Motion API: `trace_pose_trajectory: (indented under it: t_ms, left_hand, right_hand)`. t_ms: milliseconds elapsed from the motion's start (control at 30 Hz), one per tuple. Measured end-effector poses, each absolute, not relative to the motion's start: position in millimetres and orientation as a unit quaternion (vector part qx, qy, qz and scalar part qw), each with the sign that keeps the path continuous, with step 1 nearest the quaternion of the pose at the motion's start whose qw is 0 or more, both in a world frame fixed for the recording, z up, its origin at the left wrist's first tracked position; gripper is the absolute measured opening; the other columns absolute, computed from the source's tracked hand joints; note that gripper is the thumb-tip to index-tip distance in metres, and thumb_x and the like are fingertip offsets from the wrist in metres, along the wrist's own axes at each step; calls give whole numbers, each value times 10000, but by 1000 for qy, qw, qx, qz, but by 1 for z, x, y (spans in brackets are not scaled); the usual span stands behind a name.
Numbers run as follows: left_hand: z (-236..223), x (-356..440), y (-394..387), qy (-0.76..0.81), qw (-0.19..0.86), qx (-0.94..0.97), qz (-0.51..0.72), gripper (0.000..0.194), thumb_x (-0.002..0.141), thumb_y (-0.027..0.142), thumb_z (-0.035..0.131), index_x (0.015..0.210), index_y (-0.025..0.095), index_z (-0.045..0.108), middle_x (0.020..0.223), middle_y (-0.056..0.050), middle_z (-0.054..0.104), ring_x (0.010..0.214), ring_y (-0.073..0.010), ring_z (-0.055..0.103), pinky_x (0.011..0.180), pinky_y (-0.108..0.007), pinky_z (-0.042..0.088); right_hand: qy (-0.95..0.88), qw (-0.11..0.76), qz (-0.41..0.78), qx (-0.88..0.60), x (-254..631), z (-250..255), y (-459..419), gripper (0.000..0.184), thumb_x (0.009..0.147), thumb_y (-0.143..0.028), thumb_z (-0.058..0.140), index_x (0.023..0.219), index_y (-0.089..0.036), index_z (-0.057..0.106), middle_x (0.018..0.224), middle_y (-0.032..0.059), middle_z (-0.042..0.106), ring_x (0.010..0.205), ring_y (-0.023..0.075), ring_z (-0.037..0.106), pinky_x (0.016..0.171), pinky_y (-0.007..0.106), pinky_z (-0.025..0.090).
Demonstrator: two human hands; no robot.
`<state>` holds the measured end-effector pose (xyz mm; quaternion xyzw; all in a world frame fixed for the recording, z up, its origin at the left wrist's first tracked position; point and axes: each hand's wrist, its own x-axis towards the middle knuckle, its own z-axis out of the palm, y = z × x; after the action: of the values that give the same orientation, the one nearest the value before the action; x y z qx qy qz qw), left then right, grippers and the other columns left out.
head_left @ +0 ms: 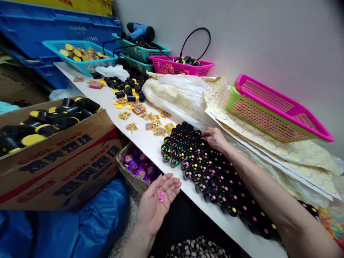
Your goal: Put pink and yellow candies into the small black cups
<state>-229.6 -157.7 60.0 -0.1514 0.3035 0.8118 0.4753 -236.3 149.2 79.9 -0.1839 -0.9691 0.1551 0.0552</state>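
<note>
My left hand (pixel 153 205) is palm up in front of the table, with its fingers stretched out. Several small pink candies (pixel 160 196) lie in its palm. Over the far right edge of a block of small black cups (pixel 202 187), my right hand (pixel 214 138) reaches down with its fingers bent together; whatever is between the fingertips is hidden. The cups stand upright in tight rows, many with tiny coloured bits inside. A pink or yellow piece shows in many of the nearer cups; those at the far left show mostly small mixed bits.
Sticker sheets (pixel 249 134) and a pink basket (pixel 285 107) in a green one lie along the wall. Yellow sachets (pixel 156 125) and black tubes (pixel 126 86) are scattered farther back. At left stands a carton (pixel 61 157) of black tubes, beside a box of purple packs (pixel 139 168).
</note>
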Motion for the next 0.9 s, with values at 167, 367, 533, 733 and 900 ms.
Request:
trace_pose_trajectory:
  t_ms: [167, 367, 533, 733, 900]
  left_hand:
    - [62, -229, -157, 307, 478, -153, 809, 241, 816, 222, 479, 976, 65, 569, 900, -150, 639, 877, -203, 608, 858, -335, 460]
    - [63, -229, -155, 307, 475, -150, 811, 233, 814, 217, 482, 965, 66, 577, 902, -150, 640, 882, -202, 608, 865, -339, 457]
    - [63, -227, -155, 305, 476, -150, 811, 219, 812, 205, 479, 941, 66, 588, 881, -147, 646, 861, -199, 615, 849, -340, 467]
    - [62, -230, -157, 248, 483, -135, 829, 282, 838, 271, 442, 968, 60, 577, 966, -174, 629, 958, -235, 586, 880, -375, 442]
    - [72, -225, -156, 149, 500, -90, 848, 508, 844, 456, 366, 1081, 34, 519, 1145, -228, 531, 1120, -297, 473, 948, -434, 363]
  right_hand:
    - [-976, 33, 135, -167, -237, 82, 147, 151, 696, -168, 537, 717, -180, 687, 755, 14, 617, 722, 134, 536, 655, 230, 365]
    - [-977, 23, 131, -167, -242, 82, 147, 131, 666, -149, 560, 681, -170, 688, 746, 26, 634, 707, 135, 536, 635, 228, 360]
    - [-972, 11, 150, -179, -247, 84, 149, 102, 637, -163, 604, 672, -172, 700, 681, 14, 638, 661, 126, 542, 615, 222, 374]
    - [-958, 70, 206, -187, -232, 105, 143, 138, 685, -208, 591, 747, -131, 689, 675, 19, 627, 635, 124, 544, 604, 228, 402]
    - [-937, 156, 306, -67, -194, 130, 71, 127, 759, -230, 546, 730, -163, 650, 692, 13, 583, 655, 120, 530, 640, 248, 418]
